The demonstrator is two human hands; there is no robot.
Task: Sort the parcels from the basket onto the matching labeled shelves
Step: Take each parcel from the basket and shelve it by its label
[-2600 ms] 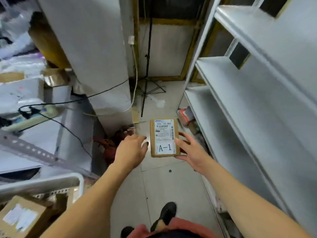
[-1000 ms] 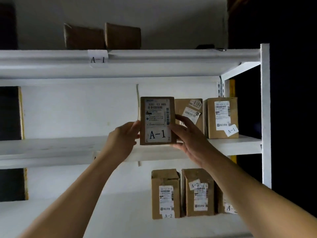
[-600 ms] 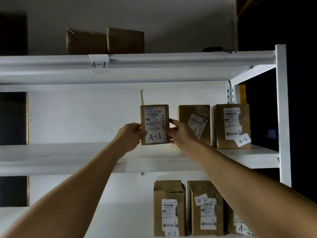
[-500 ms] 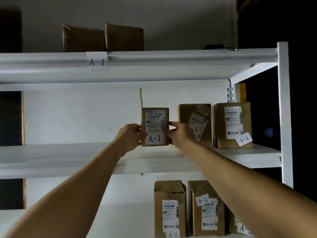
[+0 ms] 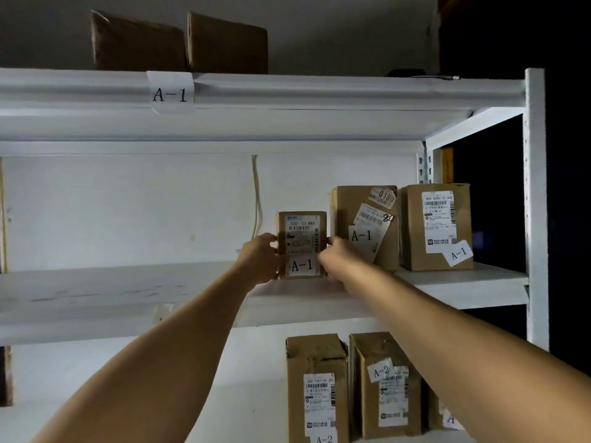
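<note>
A small brown parcel (image 5: 302, 238) with a white shipping label and an "A-1" tag stands upright on the middle white shelf (image 5: 128, 302). My left hand (image 5: 260, 259) grips its left edge and my right hand (image 5: 339, 255) grips its right edge. It stands just left of two taller parcels, one (image 5: 364, 219) and another (image 5: 436, 225), both tagged A-1. An "A-1" paper label (image 5: 171, 92) is stuck on the beam above this shelf.
Two brown boxes (image 5: 179, 43) sit on the top level. Below, several parcels tagged A-2 (image 5: 316, 388) stand at the right. A white upright post (image 5: 535, 203) bounds the rack's right side. A cord (image 5: 255, 193) hangs down the back wall.
I turned from the aisle floor to the rack and raised the A-1 parcel. Over the last second both hands carried it forward and down onto the middle shelf beside the other A-1 parcels.
</note>
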